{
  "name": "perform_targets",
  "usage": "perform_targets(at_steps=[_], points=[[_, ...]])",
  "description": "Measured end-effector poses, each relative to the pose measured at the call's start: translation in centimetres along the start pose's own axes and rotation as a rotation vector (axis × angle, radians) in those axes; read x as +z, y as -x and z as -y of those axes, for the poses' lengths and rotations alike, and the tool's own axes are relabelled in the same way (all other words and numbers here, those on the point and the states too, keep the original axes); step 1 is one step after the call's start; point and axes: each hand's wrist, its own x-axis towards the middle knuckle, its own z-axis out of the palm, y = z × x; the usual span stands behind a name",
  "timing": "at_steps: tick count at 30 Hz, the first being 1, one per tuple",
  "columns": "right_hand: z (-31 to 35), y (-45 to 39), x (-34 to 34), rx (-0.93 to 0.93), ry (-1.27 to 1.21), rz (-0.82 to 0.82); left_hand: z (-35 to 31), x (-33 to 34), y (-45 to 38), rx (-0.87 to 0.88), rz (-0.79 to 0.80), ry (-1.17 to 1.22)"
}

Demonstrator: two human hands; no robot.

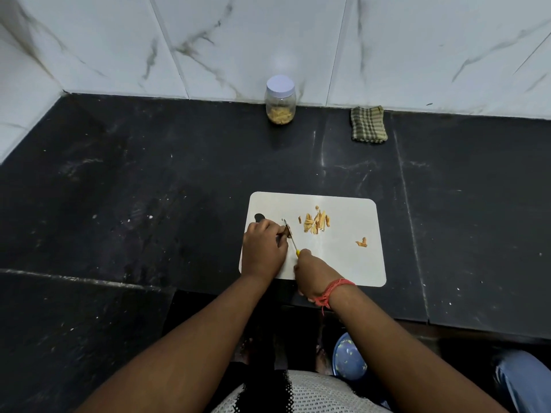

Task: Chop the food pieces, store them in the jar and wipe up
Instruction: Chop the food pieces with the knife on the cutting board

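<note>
A white cutting board (351, 239) lies on the black counter. My left hand (264, 248) pinches a small brown food piece (287, 232) at the board's left side. My right hand (313, 275) grips the yellow handle of a knife (292, 241), whose blade lies against that piece. A pile of chopped yellow strips (316, 223) sits mid-board, and one loose bit (361, 242) lies to the right. A clear jar (280, 100) with a white lid, holding some chopped pieces, stands at the back wall. A folded checked cloth (368, 124) lies to its right.
The black counter (149, 189) spreads wide on the left and right of the board. White marble tiles (268, 40) form the back wall. Below the counter edge, a blue plate (348, 357) sits near the floor.
</note>
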Motion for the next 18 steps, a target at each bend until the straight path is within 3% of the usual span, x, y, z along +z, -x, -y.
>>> perform_targets(at_steps=[1, 2, 3, 4, 5, 6, 7, 11, 18], points=[[-0.2, -0.2, 0.5, 0.052, -0.171, 0.145, 0.0, 0.0, 0.0, 0.001, -0.011, 0.001], [-0.4, -0.3, 1.2, 0.034, -0.243, 0.155, -0.1, 0.0, 0.0, -0.001, -0.019, 0.002], [-0.8, -0.2, 0.0, 0.174, -0.264, 0.202, -0.2, 0.0, 0.0, -0.003, -0.021, 0.001], [-0.6, -0.3, 1.3, 0.173, -0.299, 0.178, -0.3, -0.1, 0.0, -0.003, -0.021, 0.000], [-1.0, -0.4, 0.8, 0.236, -0.319, 0.274, -0.3, -0.1, -0.1, 0.000, -0.021, 0.000], [-0.9, -0.2, 1.6, 0.210, -0.497, 0.220, -0.3, -0.1, -0.1, -0.001, -0.018, 0.003], [-0.6, -0.3, 1.1, 0.372, -0.784, 0.227, -0.2, -0.1, -0.1, -0.004, -0.014, 0.007], [-0.9, 1.7, 1.5, 0.297, -0.800, 0.069, 0.0, -0.1, -0.1, -0.002, -0.002, 0.013], [-1.1, 3.1, 1.9, 0.313, -0.921, 0.147, -0.1, -0.4, -0.1, 0.015, 0.029, -0.028]])
